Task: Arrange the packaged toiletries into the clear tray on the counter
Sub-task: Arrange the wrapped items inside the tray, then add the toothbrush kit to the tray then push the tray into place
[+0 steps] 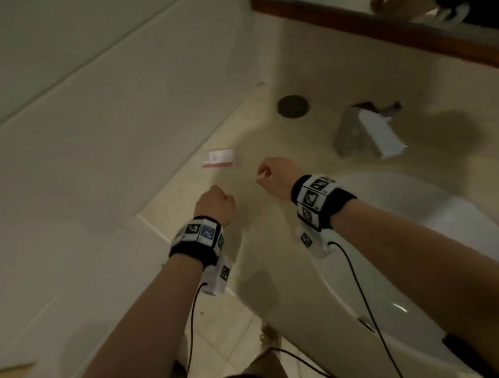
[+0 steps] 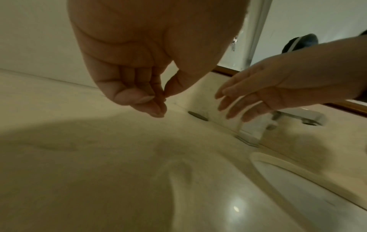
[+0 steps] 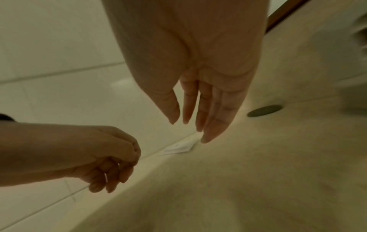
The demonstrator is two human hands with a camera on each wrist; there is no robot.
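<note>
A small white packet with a red stripe [image 1: 219,158] lies flat on the beige counter by the wall; the right wrist view shows this packet [image 3: 178,146] just beyond my fingertips. The clear tray [image 1: 347,133] stands at the back right with a white box [image 1: 384,138] in it. My left hand [image 1: 213,204] hovers over the counter's left edge, fingers loosely curled and holding nothing [image 2: 160,102]. My right hand [image 1: 268,173] hangs between packet and tray, its fingers [image 3: 188,125] straight and empty.
A dark round disc [image 1: 292,106] sits in the counter near the back wall. The white sink basin [image 1: 427,233] fills the right side, with a chrome faucet [image 2: 301,116] behind it. A wood-framed mirror [image 1: 379,29] hangs above. Tiled wall runs along the left.
</note>
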